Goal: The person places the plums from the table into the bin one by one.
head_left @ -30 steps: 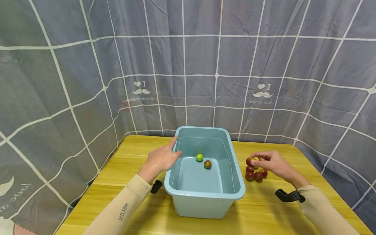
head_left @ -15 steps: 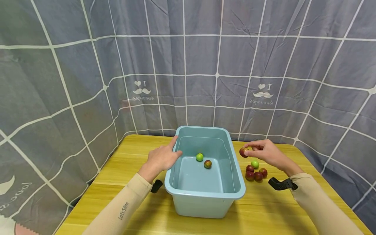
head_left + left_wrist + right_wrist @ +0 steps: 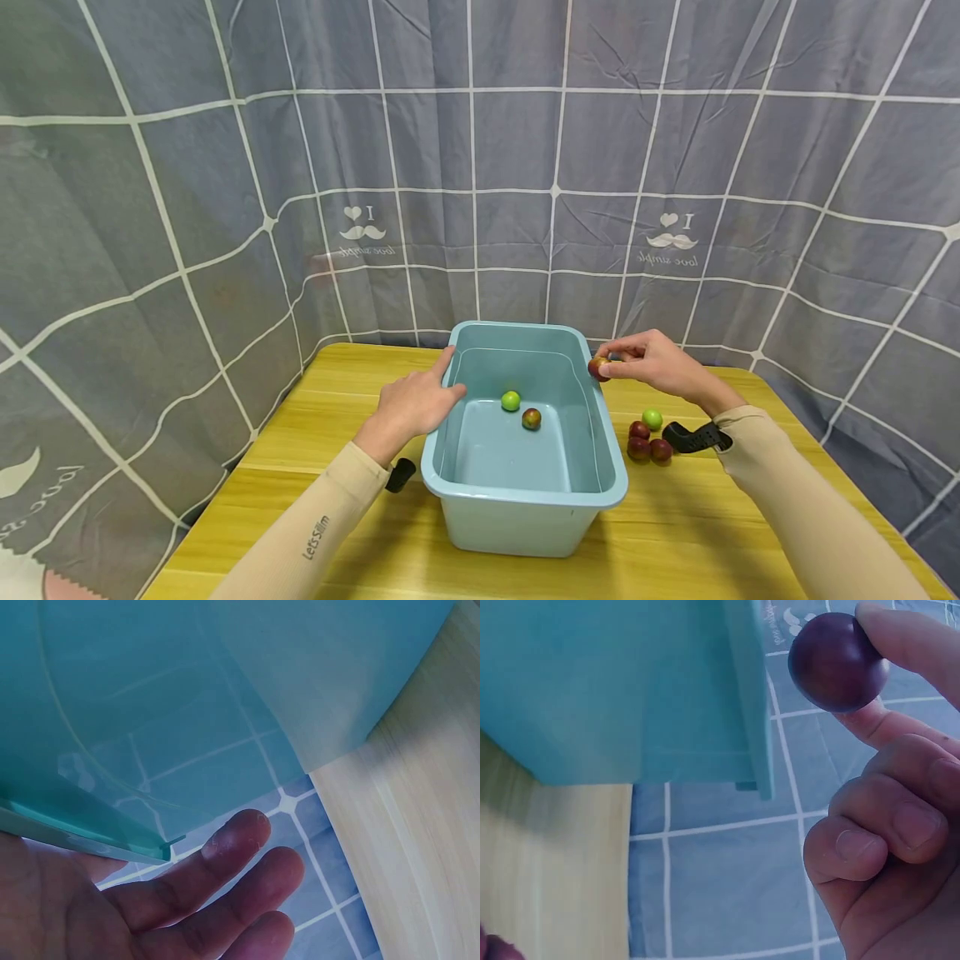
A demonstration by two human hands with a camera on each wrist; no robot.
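Observation:
My left hand (image 3: 416, 404) rests at the left rim of a light blue plastic basin (image 3: 525, 498), thumb over the edge. In the left wrist view its other fingers (image 3: 236, 832) extend loosely outside the basin wall. My right hand (image 3: 663, 364) pinches a dark red plum (image 3: 838, 662) between thumb and index finger, at the basin's right rim towards the far corner. The right wrist view shows the remaining fingers curled into the palm. On the basin floor lie a green plum (image 3: 511, 401) and a reddish-brown plum (image 3: 531, 418).
Right of the basin, several dark red plums (image 3: 639, 449) and a green plum (image 3: 652, 419) lie in a cluster on the wooden table (image 3: 360, 379). A black wrist strap (image 3: 693, 437) overlaps part of that cluster. A grey checked curtain (image 3: 510, 233) stands behind the table.
My right hand has carried the red plum up from the cluster and leftward to the basin's right rim. The left hand and the basin have stayed put.

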